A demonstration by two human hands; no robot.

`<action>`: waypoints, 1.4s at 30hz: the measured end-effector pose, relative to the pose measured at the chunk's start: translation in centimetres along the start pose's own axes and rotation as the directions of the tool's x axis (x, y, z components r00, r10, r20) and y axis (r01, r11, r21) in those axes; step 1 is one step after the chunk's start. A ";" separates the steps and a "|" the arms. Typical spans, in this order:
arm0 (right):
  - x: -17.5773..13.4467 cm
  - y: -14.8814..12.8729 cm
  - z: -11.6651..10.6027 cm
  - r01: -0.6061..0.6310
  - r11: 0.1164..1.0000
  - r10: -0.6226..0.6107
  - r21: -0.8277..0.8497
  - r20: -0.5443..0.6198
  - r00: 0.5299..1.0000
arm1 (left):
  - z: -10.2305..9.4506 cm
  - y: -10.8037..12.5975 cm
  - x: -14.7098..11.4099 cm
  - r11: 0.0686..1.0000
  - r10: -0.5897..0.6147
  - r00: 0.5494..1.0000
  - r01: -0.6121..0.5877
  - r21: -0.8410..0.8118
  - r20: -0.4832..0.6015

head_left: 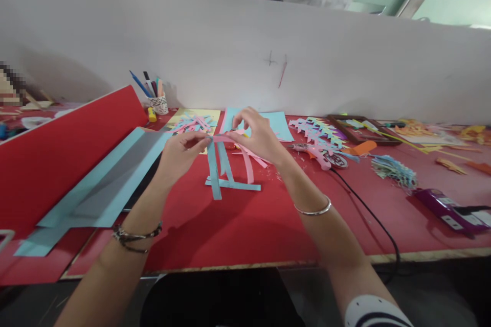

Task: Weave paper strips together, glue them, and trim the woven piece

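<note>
My left hand [180, 156] pinches the top of a light blue paper strip [214, 171] between thumb and fingertips. My right hand [255, 133] has its thumb and finger closed on a pink paper strip [220, 138], which spans the gap between both hands. From there a second blue strip [225, 163] and a curved pink strip [248, 166] hang down toward the table. Another blue strip [245, 186] lies flat on the red tabletop below. How the strips are joined at the fingertips cannot be made out.
A pink glue gun [312, 153] with a black cord rests to the right, near a purple power strip [448, 209]. Blue paper sheets [111, 184] and a red board [76, 148] occupy the left. Behind are a pen cup [159, 104], cut paper scraps [195, 123] and a white partition [215, 51].
</note>
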State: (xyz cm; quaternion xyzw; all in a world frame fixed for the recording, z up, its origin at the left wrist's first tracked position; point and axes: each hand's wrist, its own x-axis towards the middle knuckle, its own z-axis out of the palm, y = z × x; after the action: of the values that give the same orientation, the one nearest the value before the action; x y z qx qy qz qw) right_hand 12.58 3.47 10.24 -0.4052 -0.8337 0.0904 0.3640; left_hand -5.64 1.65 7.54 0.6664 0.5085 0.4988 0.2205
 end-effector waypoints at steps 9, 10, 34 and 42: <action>-0.1 0.2 0.6 -0.187 0.978 0.151 0.093 0.306 0.940 | 0.3 -0.4 0.3 0.997 0.018 0.997 -0.024 -0.076 -0.081; -0.1 0.4 0.8 -0.192 0.969 0.133 0.156 0.322 0.937 | 0.3 -0.5 0.3 0.996 0.017 0.996 -0.024 -0.084 -0.082; -0.1 1.7 5.0 -0.184 0.820 0.044 0.542 0.262 0.964 | 0.8 -1.5 0.0 0.979 -0.086 0.991 0.065 -0.195 -0.104; -0.1 0.7 4.7 -0.157 0.850 0.060 0.502 0.205 0.977 | 1.1 -2.2 0.1 0.942 -0.179 0.977 0.136 -0.308 -0.115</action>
State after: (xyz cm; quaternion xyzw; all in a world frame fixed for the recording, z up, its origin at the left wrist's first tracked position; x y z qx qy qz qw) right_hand 9.86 4.51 6.48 -0.3296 -0.7843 0.3672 0.3759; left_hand -5.68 2.82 5.42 0.5454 0.4936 0.5965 0.3211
